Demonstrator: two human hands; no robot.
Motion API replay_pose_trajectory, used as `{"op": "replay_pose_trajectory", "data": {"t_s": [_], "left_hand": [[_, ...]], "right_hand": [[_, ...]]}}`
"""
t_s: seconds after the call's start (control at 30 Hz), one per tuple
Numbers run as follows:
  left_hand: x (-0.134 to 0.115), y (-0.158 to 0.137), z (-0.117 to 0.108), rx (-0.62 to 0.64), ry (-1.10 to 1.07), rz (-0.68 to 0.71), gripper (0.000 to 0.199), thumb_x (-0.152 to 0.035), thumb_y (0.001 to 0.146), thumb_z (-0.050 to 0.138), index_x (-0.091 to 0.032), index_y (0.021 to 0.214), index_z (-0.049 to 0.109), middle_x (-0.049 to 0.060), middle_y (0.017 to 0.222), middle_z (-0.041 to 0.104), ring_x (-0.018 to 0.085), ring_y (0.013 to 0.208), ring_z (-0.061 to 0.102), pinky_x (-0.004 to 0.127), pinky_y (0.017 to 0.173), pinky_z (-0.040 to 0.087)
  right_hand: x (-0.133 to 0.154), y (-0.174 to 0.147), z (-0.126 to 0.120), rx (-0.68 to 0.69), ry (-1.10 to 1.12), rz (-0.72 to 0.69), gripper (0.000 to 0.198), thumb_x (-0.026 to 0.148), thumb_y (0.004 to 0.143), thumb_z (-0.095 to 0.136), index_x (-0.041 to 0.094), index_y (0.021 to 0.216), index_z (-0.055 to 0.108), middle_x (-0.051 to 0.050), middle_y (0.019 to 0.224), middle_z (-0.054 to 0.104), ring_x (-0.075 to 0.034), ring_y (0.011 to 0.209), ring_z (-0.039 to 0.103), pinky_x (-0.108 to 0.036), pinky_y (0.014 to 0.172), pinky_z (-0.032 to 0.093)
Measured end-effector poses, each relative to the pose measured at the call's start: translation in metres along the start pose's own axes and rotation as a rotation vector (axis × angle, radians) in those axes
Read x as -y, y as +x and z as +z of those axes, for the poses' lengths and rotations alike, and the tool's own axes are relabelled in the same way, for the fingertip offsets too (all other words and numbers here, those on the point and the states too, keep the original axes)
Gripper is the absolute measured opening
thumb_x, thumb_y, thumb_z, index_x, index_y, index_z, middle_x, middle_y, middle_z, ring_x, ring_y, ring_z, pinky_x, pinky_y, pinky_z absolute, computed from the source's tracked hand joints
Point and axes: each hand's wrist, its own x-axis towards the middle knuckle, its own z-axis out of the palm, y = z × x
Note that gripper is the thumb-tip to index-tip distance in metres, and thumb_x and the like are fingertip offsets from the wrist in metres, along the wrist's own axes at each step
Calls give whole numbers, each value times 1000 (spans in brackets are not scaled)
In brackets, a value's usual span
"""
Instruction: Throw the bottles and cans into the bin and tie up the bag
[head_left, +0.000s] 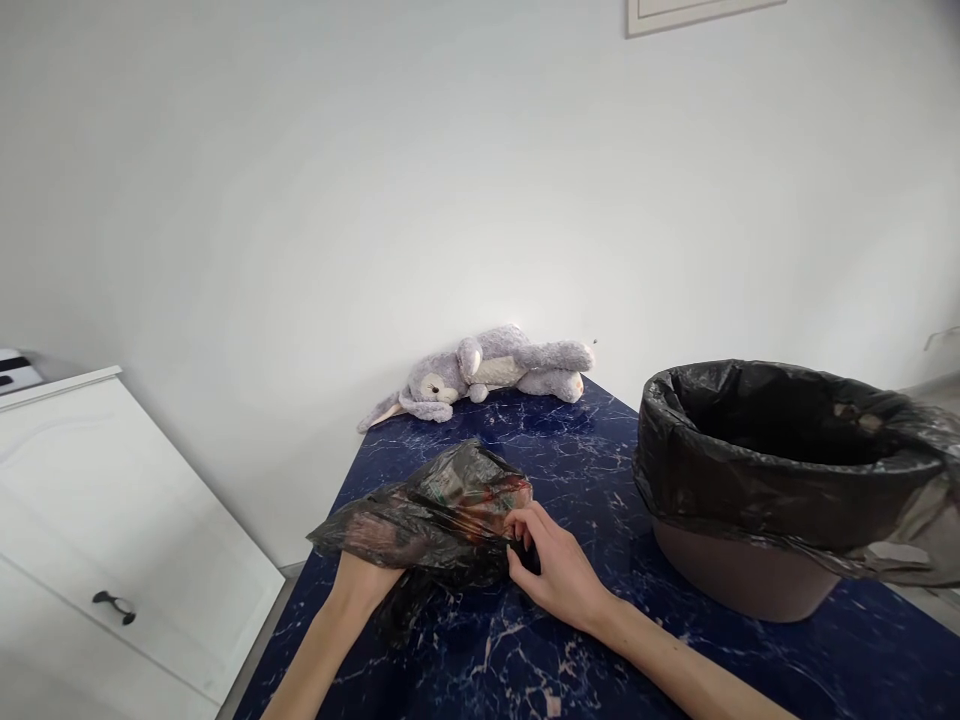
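Black plastic bag (457,500) lies crumpled over the blue tabletop (600,480), and I'm watching it from afar; the left hand (376,540) is inside at the bag's left end, showing faintly through the thin film, its fingers too veiled for me to tell whether they grip; over at the right end, the right hand (559,572) has its fingers curled and thumb spread below, fingertips right at the bag's edge; whether they pinch the film, I cannot tell; behind lies a plush rabbit (495,370), and to the right stands a bag-lined bin (742,575).
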Motion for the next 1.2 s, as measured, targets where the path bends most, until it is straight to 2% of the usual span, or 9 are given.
{"op": "replay_pose_trajectory", "data": {"t_s": [0.1, 0.27, 0.4, 0.57, 0.73, 0.87, 0.93, 1.07, 1.2], "left_hand": [[-20, -4, -25, -8, -10, 24, 26, -35, 96, 54, -25, 82, 73, 9, 94, 80, 33, 98, 75, 47, 92, 61], [-59, -12, -62, -78, -82, 103, 25, -35, 96, 56, -26, 105, 78, 7, 116, 79, 31, 115, 71, 41, 105, 56], [-69, -17, -72, -13, -148, 99, 26, -38, 97, 57, -28, 104, 80, 5, 115, 80, 29, 104, 73, 39, 94, 60], [-46, -27, -64, 116, -77, 71, 33, -37, 99, 48, -29, 96, 79, 7, 103, 81, 29, 96, 75, 40, 91, 62], [-23, -37, -59, 151, 4, 135, 43, -30, 97, 43, -27, 125, 75, 8, 126, 78, 31, 120, 72, 43, 106, 58], [-6, -45, -59, 193, 66, 98, 45, -34, 93, 51, -27, 131, 73, 8, 136, 75, 33, 131, 67, 44, 112, 54], [5, -51, -58, 243, 73, 44, 46, -37, 90, 55, -28, 131, 74, 8, 132, 77, 33, 127, 70, 42, 107, 57], [30, -65, -49, 396, 30, -93, 41, -41, 87, 53, -31, 117, 78, 7, 100, 83, 33, 90, 79, 35, 70, 63], [51, -75, -35, 349, 56, -82, 35, -41, 82, 53, -33, 101, 81, 9, 86, 80, 35, 85, 77, 39, 72, 60]], "right_hand": [[0, -1, 1, 14, 3, 9, 20, 25, 100, 53, 26, 120, 52, -3, 99, 56, -20, 80, 60, -31, 67, 47], [-1, -1, 1, -9, 9, -6, 20, 23, 99, 54, 26, 119, 52, -3, 101, 56, -21, 84, 62, -32, 70, 49], [-1, -1, 1, -30, 11, -24, 22, 19, 97, 55, 25, 118, 53, -4, 100, 58, -21, 86, 62, -32, 72, 50], [-2, -1, 1, -32, 17, -21, 23, 18, 96, 55, 26, 117, 53, -3, 98, 58, -20, 83, 61, -32, 73, 49], [-2, -2, 2, -16, 33, -15, 22, 19, 97, 54, 26, 118, 52, -3, 98, 57, -21, 84, 62, -33, 74, 50], [-2, -2, 1, 13, 45, 2, 21, 19, 99, 52, 26, 118, 51, -2, 97, 56, -21, 85, 61, -33, 73, 48], [-2, -2, 1, 27, 45, 8, 20, 19, 99, 51, 26, 117, 51, -2, 97, 56, -21, 84, 60, -32, 71, 47], [-3, -3, 3, 28, 42, 2, 17, 20, 99, 51, 27, 115, 52, -2, 96, 55, -20, 81, 60, -32, 68, 46], [-5, -4, 4, 5, 29, -18, 18, 19, 98, 52, 26, 115, 53, -2, 94, 56, -20, 80, 60, -31, 68, 47]]}}
